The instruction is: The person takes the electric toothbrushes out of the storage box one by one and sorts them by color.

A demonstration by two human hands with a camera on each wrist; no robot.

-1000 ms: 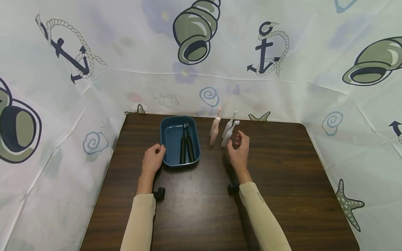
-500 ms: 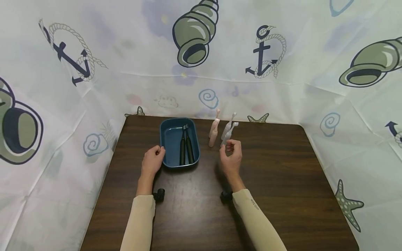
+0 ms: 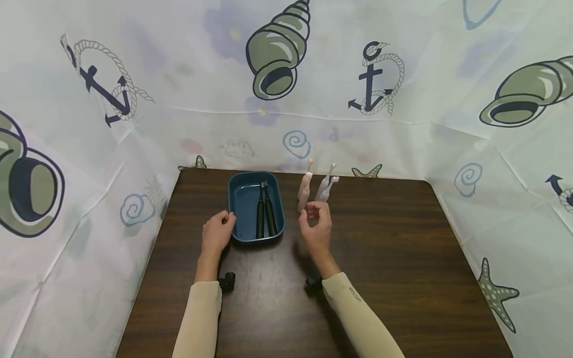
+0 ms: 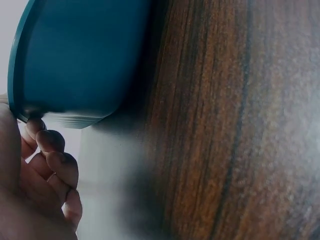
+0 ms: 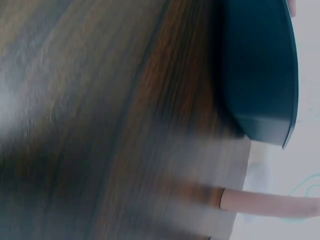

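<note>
My left hand (image 3: 218, 232) pinches the near left rim of a blue tray (image 3: 245, 209); the left wrist view shows the thumb and curled fingers at its edge. Inside the tray lie two black electric toothbrushes (image 3: 270, 216), side by side. To the right stand two pink electric toothbrushes (image 3: 303, 199) and two pale grey ones (image 3: 326, 192), all upright, one behind the other in each pair. My right hand (image 3: 317, 232) is beside the front pink toothbrush, fingers loosely bent, nothing visible in its grasp. It partly covers the front grey one. The right wrist view shows a pink handle (image 5: 270, 203) but no right fingers.
A dark wooden table (image 3: 385, 278) carries everything. Patterned cloth (image 3: 250, 129) with shells and anchors hangs behind and at both sides. Each wrist wears a small black camera (image 3: 227, 282).
My right hand has moved left, from beside the front grey toothbrush to the front pink one. My left hand has stayed at the tray's rim. The head view has tilted slightly upward.
</note>
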